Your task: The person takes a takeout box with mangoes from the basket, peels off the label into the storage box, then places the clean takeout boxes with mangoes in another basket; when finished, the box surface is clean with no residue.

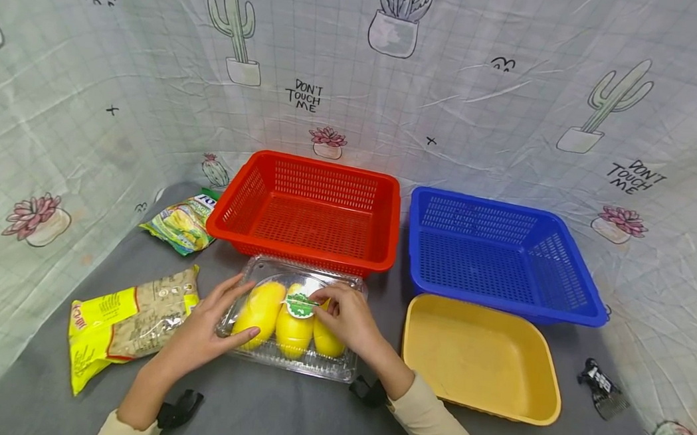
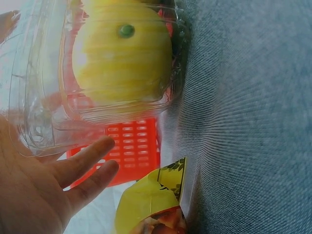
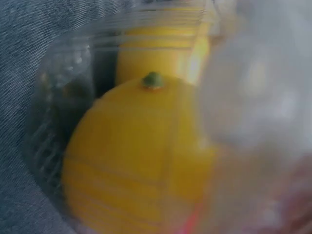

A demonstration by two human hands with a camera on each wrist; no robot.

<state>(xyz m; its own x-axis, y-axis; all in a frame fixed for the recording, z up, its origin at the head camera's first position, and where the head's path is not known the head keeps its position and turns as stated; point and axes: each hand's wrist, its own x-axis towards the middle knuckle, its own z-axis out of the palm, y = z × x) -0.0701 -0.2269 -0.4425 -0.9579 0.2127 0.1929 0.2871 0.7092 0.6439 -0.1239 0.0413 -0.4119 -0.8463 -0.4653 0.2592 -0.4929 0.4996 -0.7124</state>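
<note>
A clear plastic clamshell box holding several oblong yellow fruits with small green stems lies on the grey cloth in the head view. On its lid is a round green and white label. My right hand pinches the label's right edge between thumb and fingertips. With fingers spread, my left hand steadies the box at its left side, thumb along the front of the lid. The left wrist view shows one fruit through the clear wall; the right wrist view is blurred, with a fruit close up.
Behind the box stands a red basket, with a blue basket to its right. A yellow tray sits right of the box. Two packets, one yellow and one green, lie left. A black clip-like item lies far right.
</note>
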